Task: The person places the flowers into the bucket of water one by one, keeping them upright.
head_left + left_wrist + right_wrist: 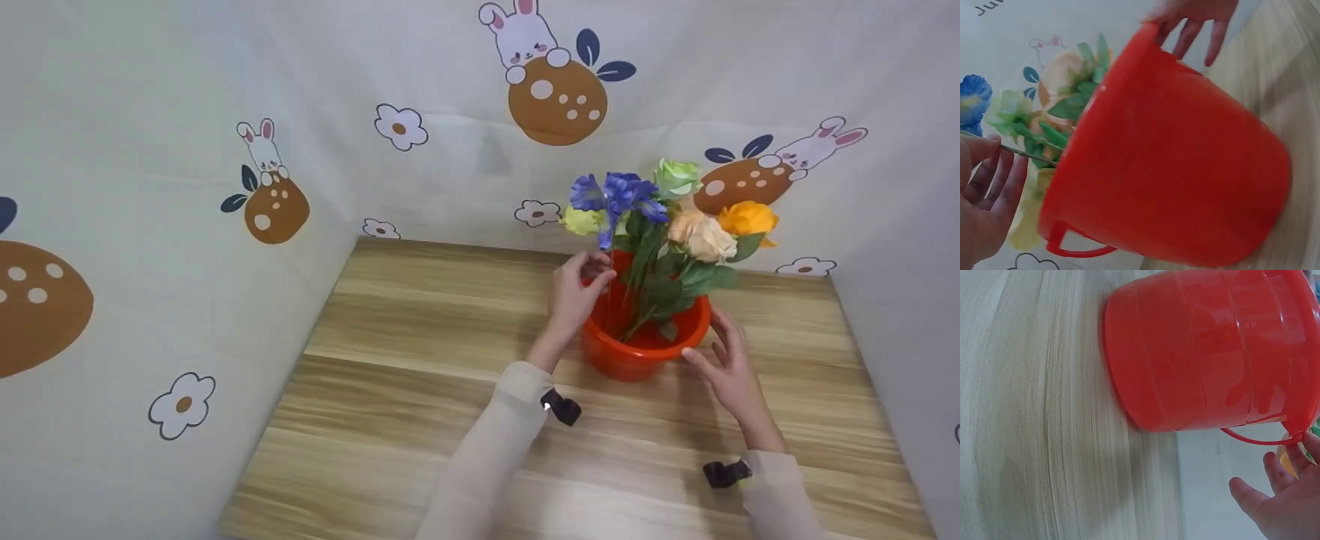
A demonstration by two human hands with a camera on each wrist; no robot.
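A red plastic bucket (626, 366) stands upright on the wooden table, with artificial flowers leaning in it. My left hand (574, 298) is at the bucket's left rim and pinches the thin stem (1030, 154) of a blue flower (621, 196) between thumb and fingers. That stem runs down into the bucket. Against the right side of the rim rests my right hand (731, 375), its fingers (1279, 475) spread and fairly straight beside the handle (1252, 440). Peach roses (705, 236), an orange flower (748, 219) and a pale green rose (677, 178) rise above the rim.
The wood-grain table (390, 405) extends left and in front of the bucket. Pale fabric walls (450, 180) printed with rabbits and flowers enclose it at the back and sides. Some flower heads come close to the back wall. A small black camera (562, 407) sits on the left wrist.
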